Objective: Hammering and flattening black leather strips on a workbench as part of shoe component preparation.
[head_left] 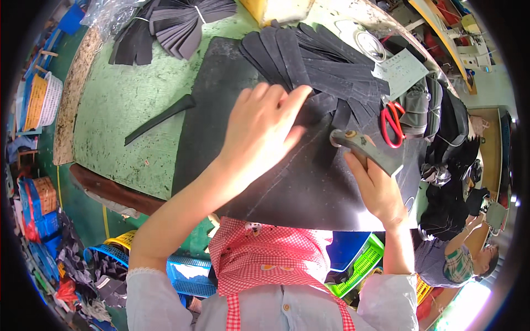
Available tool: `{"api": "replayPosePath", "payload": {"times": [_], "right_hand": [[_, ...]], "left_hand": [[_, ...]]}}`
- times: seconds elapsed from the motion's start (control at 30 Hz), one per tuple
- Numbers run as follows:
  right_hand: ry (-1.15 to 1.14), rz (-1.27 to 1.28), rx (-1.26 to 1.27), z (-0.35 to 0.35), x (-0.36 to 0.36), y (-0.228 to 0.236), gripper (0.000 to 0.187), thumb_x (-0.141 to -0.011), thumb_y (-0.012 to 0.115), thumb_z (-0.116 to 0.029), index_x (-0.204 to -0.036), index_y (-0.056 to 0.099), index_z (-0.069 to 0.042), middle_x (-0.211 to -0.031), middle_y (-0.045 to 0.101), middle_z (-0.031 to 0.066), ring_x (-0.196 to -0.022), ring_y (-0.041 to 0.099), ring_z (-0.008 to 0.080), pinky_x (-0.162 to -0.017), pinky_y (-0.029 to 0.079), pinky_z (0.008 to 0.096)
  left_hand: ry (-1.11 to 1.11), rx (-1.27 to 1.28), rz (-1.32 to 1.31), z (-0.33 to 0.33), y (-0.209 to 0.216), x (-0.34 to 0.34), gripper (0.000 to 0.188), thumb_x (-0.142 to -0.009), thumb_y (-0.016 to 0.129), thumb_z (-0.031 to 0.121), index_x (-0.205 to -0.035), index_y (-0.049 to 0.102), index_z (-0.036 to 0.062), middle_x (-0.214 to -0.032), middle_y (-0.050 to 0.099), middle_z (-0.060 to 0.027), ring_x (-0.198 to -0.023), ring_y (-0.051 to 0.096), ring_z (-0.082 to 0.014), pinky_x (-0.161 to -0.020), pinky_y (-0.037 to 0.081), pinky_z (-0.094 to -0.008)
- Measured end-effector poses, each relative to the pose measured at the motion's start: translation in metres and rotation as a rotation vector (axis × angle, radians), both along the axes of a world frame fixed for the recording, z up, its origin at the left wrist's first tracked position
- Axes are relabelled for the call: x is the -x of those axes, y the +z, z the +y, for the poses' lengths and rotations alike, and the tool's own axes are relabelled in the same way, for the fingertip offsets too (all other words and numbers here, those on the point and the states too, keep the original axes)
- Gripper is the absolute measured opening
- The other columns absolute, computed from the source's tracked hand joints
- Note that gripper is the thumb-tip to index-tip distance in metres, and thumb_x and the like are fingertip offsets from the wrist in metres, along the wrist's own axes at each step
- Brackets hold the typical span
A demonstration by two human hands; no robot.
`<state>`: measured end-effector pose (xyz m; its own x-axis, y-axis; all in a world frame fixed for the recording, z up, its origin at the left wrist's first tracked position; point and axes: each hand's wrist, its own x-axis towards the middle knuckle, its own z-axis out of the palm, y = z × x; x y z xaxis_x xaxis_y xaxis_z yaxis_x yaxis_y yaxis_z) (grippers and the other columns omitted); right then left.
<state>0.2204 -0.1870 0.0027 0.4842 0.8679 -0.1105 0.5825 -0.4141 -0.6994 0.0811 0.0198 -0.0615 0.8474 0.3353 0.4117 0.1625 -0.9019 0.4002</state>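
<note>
My right hand (382, 194) is wrapped round a hammer (369, 152), whose rounded metal head points left above a black mat (265, 176). My left hand (259, 129) hovers over or rests on the mat, its thumb and index finger apart and the other fingers partly curled. Close to its index fingertip lies a folded black strip (317, 108), at the near end of a loose pile of black fabric strips (331, 77). Whether the fingertip touches that strip is hard to see. Red-handled scissors (392, 124) lie just right of the pile.
On the green table (121, 110) lie a single dark strip (159, 119) and tied bundles of dark pieces (179, 25). Black pouches (422, 107) and a paper sheet (401, 71) sit at the right. Baskets (51, 99) stand left; another person (455, 259) works at the right.
</note>
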Motion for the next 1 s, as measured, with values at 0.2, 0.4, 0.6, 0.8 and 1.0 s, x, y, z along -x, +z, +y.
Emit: {"api": "replayPosePath", "payload": {"times": [0.2, 0.4, 0.6, 0.8, 1.0], "right_hand": [[0.009, -0.034, -0.112, -0.012, -0.004, -0.010, 0.024, -0.105, 0.063, -0.008, -0.127, 0.062, 0.000, -0.083, 0.062, 0.0213, -0.069, 0.065, 0.0388, -0.064, 0.050, 0.0398], [0.078, -0.070, -0.188, -0.009, -0.005, -0.014, 0.021, -0.103, 0.065, -0.005, -0.123, 0.064, 0.001, -0.081, 0.061, 0.0197, -0.068, 0.066, 0.0362, -0.063, 0.051, 0.0389], [0.010, 0.001, -0.161, -0.009, 0.001, -0.018, 0.019, -0.103, 0.065, -0.003, -0.121, 0.065, 0.003, -0.082, 0.061, 0.0194, -0.064, 0.064, 0.0332, -0.062, 0.050, 0.0380], [0.043, -0.017, -0.130, -0.012, -0.003, -0.015, 0.022, -0.104, 0.065, -0.004, -0.124, 0.064, 0.003, -0.080, 0.063, 0.0198, -0.064, 0.065, 0.0347, -0.062, 0.051, 0.0378], [-0.060, 0.063, -0.025, -0.008, -0.005, -0.017, 0.024, -0.105, 0.064, -0.006, -0.128, 0.063, 0.003, -0.102, 0.070, 0.0208, -0.090, 0.069, 0.0355, -0.083, 0.053, 0.0410]], "left_hand": [[-0.044, 0.282, 0.280, -0.002, 0.022, 0.050, 0.036, -0.089, 0.078, 0.011, -0.124, 0.072, 0.0164, -0.100, 0.074, -0.0125, -0.081, 0.072, -0.0255, -0.067, 0.055, -0.0401], [-0.002, 0.072, -0.021, -0.004, 0.020, 0.031, 0.041, -0.084, 0.086, 0.022, -0.120, 0.070, 0.0122, -0.100, 0.065, -0.0064, -0.090, 0.064, -0.0267, -0.079, 0.053, -0.0407], [-0.079, 0.385, 0.038, 0.001, 0.013, 0.018, 0.041, -0.094, 0.074, 0.004, -0.134, 0.068, 0.0109, -0.099, 0.075, -0.0099, -0.081, 0.072, -0.0195, -0.077, 0.058, -0.0356], [-0.105, 0.902, 0.173, -0.007, 0.022, 0.075, 0.052, -0.100, 0.068, 0.002, -0.150, 0.058, 0.0128, -0.093, 0.076, -0.0067, -0.075, 0.070, -0.0081, -0.061, 0.054, -0.0248], [0.015, 0.929, 0.211, 0.000, 0.040, 0.097, 0.049, -0.102, 0.065, 0.000, -0.148, 0.063, 0.0124, -0.084, 0.072, -0.0030, -0.065, 0.062, -0.0061, -0.059, 0.052, -0.0249]]}}
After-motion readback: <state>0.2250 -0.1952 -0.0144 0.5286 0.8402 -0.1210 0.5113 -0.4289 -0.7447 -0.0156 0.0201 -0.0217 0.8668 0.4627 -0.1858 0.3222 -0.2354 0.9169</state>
